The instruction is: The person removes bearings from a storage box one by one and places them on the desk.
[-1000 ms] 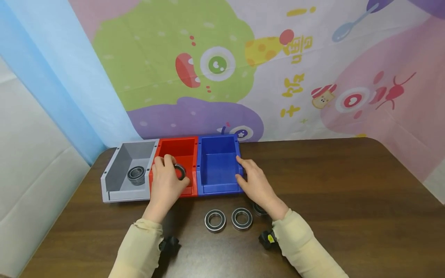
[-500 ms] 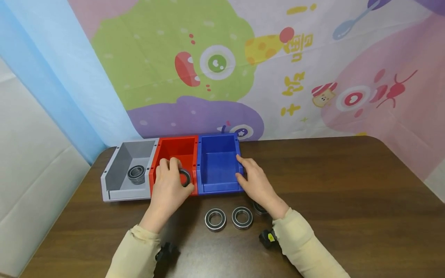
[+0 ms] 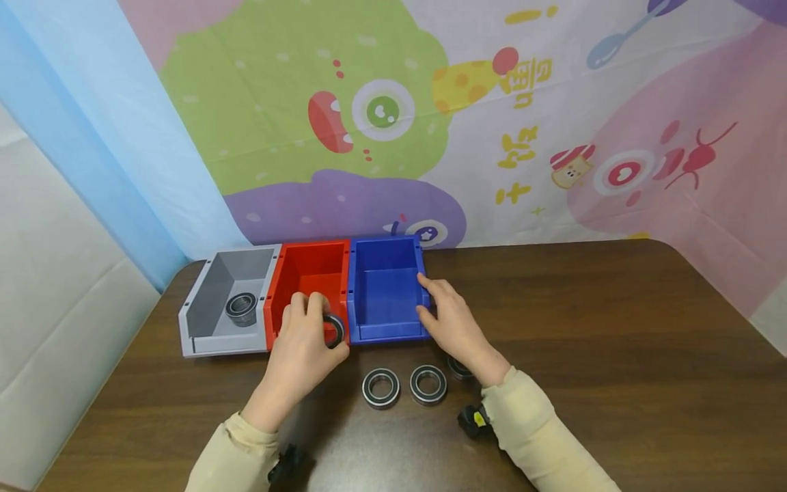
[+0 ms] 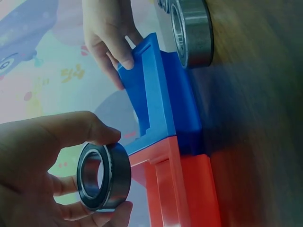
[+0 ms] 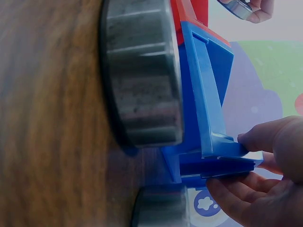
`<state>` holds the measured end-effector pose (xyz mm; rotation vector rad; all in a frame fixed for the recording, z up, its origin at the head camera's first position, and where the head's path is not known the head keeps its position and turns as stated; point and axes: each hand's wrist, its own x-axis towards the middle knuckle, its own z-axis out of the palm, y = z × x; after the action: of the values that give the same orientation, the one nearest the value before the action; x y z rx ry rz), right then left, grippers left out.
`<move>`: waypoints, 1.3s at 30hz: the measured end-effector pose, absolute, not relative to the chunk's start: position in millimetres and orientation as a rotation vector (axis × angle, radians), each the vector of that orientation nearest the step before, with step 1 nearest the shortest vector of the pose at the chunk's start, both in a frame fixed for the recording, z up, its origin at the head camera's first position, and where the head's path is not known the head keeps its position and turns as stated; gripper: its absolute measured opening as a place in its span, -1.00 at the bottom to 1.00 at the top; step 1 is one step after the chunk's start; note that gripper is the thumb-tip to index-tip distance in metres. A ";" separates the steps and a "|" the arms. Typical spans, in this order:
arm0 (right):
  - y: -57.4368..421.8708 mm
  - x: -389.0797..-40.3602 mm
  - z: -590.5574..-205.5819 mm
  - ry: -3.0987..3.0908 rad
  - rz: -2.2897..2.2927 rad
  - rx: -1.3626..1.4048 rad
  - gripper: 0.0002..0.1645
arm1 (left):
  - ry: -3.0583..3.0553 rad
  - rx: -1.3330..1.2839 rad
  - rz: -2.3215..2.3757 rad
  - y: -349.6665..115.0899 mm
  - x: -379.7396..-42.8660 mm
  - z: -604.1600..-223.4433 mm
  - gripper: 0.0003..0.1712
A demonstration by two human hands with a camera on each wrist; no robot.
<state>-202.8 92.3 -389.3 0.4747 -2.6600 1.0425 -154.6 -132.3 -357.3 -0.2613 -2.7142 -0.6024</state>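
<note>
My left hand (image 3: 302, 352) pinches a ball bearing (image 4: 104, 176) between thumb and fingertips, over the front of the red bin (image 3: 315, 254). In the left wrist view the bearing stands on edge in the air, apart from the bin. The right wall of the blue bin (image 3: 387, 290) is gripped by my right hand (image 3: 455, 321), with the thumb on one side and fingers on the other. In front of the bins lie a bearing (image 3: 381, 389), a second bearing (image 3: 428, 385), and another bearing (image 3: 460, 369) partly hidden by my right wrist.
Left of the red bin, joined in a row, is a grey bin (image 3: 203, 307) with stacked bearings (image 3: 241, 309) inside. A printed curtain (image 3: 492, 137) hangs behind the brown table (image 3: 584, 383).
My left hand, still pinching the bearing, has moved back toward me and slightly right, from inside the red bin to its front edge. The right hand stays on the blue bin.
</note>
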 end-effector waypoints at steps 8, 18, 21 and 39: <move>92.0 -202.5 -390.4 -2.622 1.030 0.497 -0.37 | -2.788 -0.356 -0.565 -132.3 -149.9 -357.6 -0.52; 92.3 -203.4 -389.4 -2.631 1.032 0.502 -0.39 | -2.920 -0.521 -0.469 -129.0 -145.4 -359.5 -0.56; 92.3 -202.6 -389.2 -2.635 1.036 0.498 -0.39 | -2.952 -0.553 -0.451 -128.6 -144.5 -360.4 -0.57; 92.4 -203.4 -390.3 -2.666 1.034 0.488 -0.39 | -3.099 -0.740 -0.433 -124.3 -140.6 -367.5 -0.55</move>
<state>-203.4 92.4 -390.3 0.4881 -2.6658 1.0337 -140.6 -124.3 -367.5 -0.7404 -3.0992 -0.4332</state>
